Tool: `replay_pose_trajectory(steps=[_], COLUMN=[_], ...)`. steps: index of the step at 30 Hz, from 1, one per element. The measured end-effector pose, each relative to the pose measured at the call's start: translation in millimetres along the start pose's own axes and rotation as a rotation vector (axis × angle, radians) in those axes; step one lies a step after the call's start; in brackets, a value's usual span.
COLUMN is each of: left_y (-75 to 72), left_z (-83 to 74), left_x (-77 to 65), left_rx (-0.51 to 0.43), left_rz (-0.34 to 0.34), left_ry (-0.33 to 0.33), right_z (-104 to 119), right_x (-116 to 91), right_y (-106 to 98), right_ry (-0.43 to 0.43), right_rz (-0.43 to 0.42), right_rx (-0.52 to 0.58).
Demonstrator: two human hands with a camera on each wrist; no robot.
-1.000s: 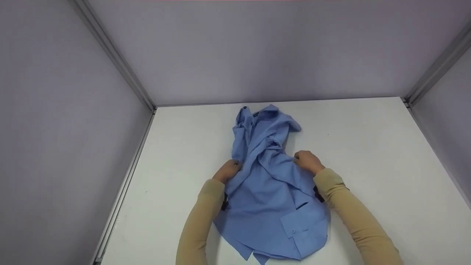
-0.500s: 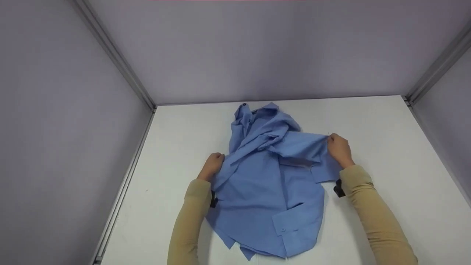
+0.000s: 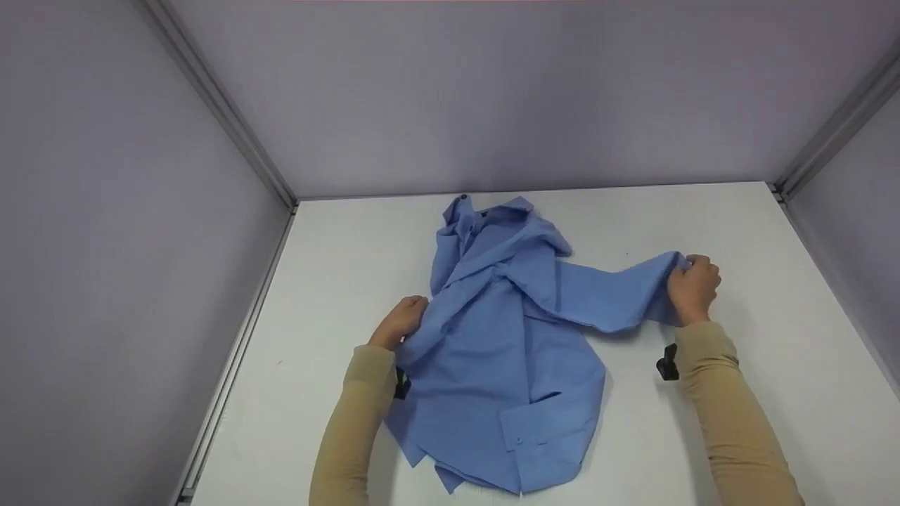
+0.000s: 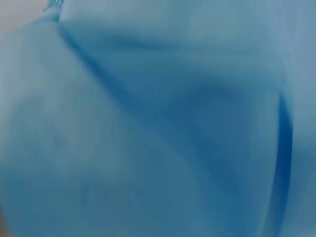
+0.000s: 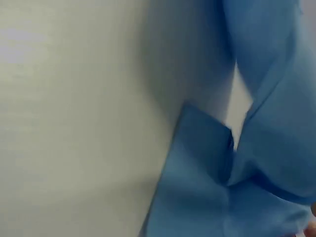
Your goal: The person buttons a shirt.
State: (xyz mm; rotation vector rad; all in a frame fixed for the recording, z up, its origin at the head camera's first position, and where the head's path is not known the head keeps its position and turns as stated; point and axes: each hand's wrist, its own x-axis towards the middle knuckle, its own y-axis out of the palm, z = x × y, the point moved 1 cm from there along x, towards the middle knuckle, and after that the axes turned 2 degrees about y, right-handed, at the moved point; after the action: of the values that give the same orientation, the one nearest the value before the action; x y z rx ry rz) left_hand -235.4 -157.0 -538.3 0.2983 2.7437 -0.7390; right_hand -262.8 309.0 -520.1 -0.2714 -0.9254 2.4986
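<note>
From where the head looked down, a blue shirt (image 3: 478, 372) lay rumpled on the white table (image 3: 323, 295), roughly in the middle, its collar (image 3: 517, 207) toward the grey back wall (image 3: 527, 91) and its hem toward the person. The left hand (image 3: 401, 321) had its fingers curled closed on a fold at the shirt's left edge, the cloth bunched in its grip. Well apart from it, the right hand (image 3: 695, 287) was closed too, pinching the far end of a sleeve (image 3: 605, 299) that stretched out to the right of the shirt's body, sagging a little between. Lower on the shirt, near the hem, I could make out a small button (image 3: 519, 440) on a flap of cloth. Both of the person's arms were in tan sleeves, and a black device (image 3: 669, 363) showed by the right wrist. From the left wrist, blue cloth took up nearly everything, softly blurred, with creases running through it; I couldn't tell the fingers' grip there. From the right wrist, folds of blue hung beside bare tabletop, and a bit of fingertip (image 5: 310, 229) showed at the right edge, against the cloth.
</note>
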Motion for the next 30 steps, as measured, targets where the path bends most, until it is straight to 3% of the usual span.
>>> replay_pose_trajectory(steps=[5, 7, 9, 11, 12, 14, 16, 17, 18, 19, 22, 26, 30], left_y=[23.7, 34.9, 46.2, 57.9, 68.5, 74.4, 79.0, 81.1, 81.9, 78.4, 90.5, 108.8, 125.8], left_z=[-7.2, -11.1, -14.1, -2.8, 19.0, 15.4, 10.8, 1.4, -11.0, -38.3, -50.3, -60.3, -60.4], left_x=[-2.5, -4.0, -3.8, 5.3, 23.1, 20.7, 16.8, 11.5, 3.2, -16.4, -20.0, -27.0, -35.0], left_rx=[0.029, 0.070, 0.178, 0.298, 0.354, 0.396, 0.376, 0.369, 0.347, 0.319, 0.233, 0.038, -0.051], left_rz=[0.196, 0.271, 0.291, 0.282, 0.265, 0.243, 0.242, 0.252, 0.265, 0.283, 0.326, 0.448, 0.572], left_ry=[0.126, 0.120, 0.083, 0.103, 0.131, 0.160, 0.244, 0.255, 0.281, 0.289, 0.403, 0.503, 0.508], right_z=[17, 25, 34, 44, 49, 58, 64, 66, 69, 70, 74, 77, 74], right_x=[-18, -26, -34, -45, -51, -63, -74, -79, -83, -87, -95, -103, -106], right_y=[35, 50, 65, 77, 83, 93, 103, 107, 111, 114, 122, 128, 132], right_ry=[-0.180, -0.277, -0.358, -0.422, -0.448, -0.483, -0.491, -0.490, -0.485, -0.467, -0.391, -0.317, -0.240], right_rz=[0.034, 0.079, 0.167, 0.256, 0.290, 0.375, 0.460, 0.497, 0.528, 0.567, 0.661, 0.709, 0.725], right_rx=[0.029, 0.044, 0.052, 0.049, 0.043, 0.045, 0.043, 0.038, 0.039, 0.043, 0.057, 0.046, 0.022])
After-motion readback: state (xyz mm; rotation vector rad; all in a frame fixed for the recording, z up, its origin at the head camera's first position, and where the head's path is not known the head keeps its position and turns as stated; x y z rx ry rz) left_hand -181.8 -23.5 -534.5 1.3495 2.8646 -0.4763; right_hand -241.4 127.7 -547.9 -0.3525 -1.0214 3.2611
